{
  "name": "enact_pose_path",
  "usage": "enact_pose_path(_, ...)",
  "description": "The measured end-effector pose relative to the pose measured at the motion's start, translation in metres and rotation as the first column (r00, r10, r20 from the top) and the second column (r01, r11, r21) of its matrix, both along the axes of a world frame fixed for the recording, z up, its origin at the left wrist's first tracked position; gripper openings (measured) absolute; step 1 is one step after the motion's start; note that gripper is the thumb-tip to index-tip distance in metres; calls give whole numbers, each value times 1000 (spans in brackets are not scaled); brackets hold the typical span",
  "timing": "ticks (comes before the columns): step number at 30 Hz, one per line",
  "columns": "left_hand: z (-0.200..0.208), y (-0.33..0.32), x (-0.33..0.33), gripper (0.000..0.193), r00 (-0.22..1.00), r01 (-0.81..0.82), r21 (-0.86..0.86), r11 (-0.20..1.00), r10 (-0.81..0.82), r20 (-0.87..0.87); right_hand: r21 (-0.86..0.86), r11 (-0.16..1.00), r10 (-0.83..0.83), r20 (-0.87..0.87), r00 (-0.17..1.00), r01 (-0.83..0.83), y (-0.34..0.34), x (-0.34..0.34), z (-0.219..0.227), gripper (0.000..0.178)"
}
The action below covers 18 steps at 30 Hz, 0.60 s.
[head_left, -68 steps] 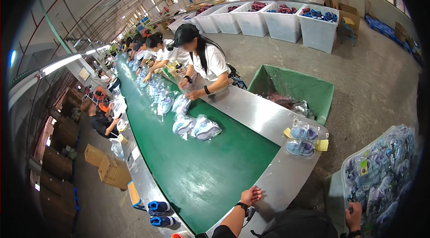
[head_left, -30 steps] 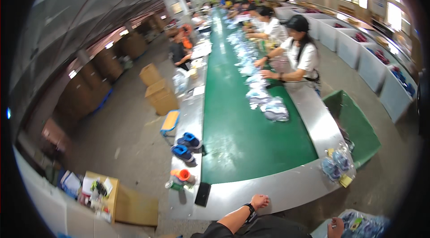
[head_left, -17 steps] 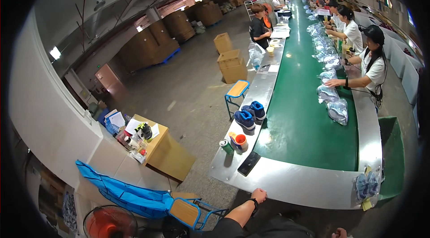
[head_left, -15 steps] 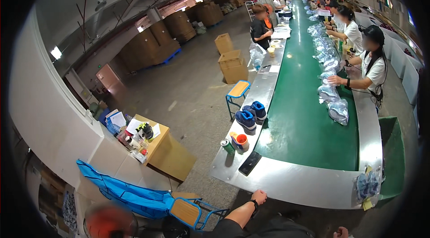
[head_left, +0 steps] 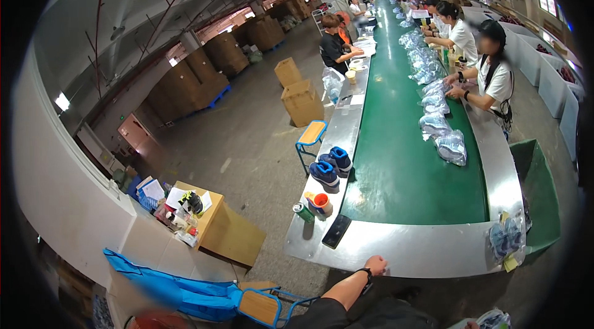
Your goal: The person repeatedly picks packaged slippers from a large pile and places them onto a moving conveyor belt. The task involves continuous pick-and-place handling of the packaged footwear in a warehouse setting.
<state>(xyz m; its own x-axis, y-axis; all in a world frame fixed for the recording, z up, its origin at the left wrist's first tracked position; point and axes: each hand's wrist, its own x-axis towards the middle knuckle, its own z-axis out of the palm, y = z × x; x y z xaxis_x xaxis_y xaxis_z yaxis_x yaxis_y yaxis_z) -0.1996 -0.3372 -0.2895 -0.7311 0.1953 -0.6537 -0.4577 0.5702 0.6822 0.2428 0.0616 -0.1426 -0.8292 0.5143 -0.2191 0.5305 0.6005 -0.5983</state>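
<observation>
My left hand [head_left: 375,264] is closed in a loose fist at the near edge of the metal table rim [head_left: 408,255], with nothing visible in it. A dark band circles that wrist. Only a sliver of my right hand [head_left: 471,325] shows at the lower edge, its fingers hidden. Beside it is a clear plastic bag [head_left: 496,319] with something greyish inside; whether the hand grips it is unclear. Another bagged pair of blue-grey shoes [head_left: 507,236] lies on the table's right corner. A black phone [head_left: 336,232] lies on the rim, left of and beyond my left hand.
A green can [head_left: 303,212], an orange cup [head_left: 321,201] and dark blue shoes [head_left: 325,173] stand along the left rim. Bagged shoes [head_left: 450,147] line the green conveyor belt [head_left: 402,186]. A co-worker [head_left: 495,75] handles some. A green bin [head_left: 544,205] stands right, a stool [head_left: 260,307] left.
The view has shifted, and my left hand now meets the table's near edge. A plastic bag has come into view beside my right hand. The nearest co-worker's hands have drawn back along the bagged shoes.
</observation>
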Motion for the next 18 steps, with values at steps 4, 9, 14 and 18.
enact_pose_path(4,-4,31,6,35,972,154,-1,988,-152,-178,-19,999,-29,26,999,30,-2,9,-11,42)
enact_pose_path(9,2,31,14,34,914,329,-149,932,-354,-197,23,1000,16,35,999,-17,-2,-14,-4,40)
enact_pose_path(14,4,6,16,35,917,315,-199,928,-351,-186,55,998,36,-47,998,-33,-12,-30,10,41)
enact_pose_path(18,4,-14,17,35,913,291,-225,930,-340,-226,19,1000,21,-21,1000,-21,-19,-31,11,40)
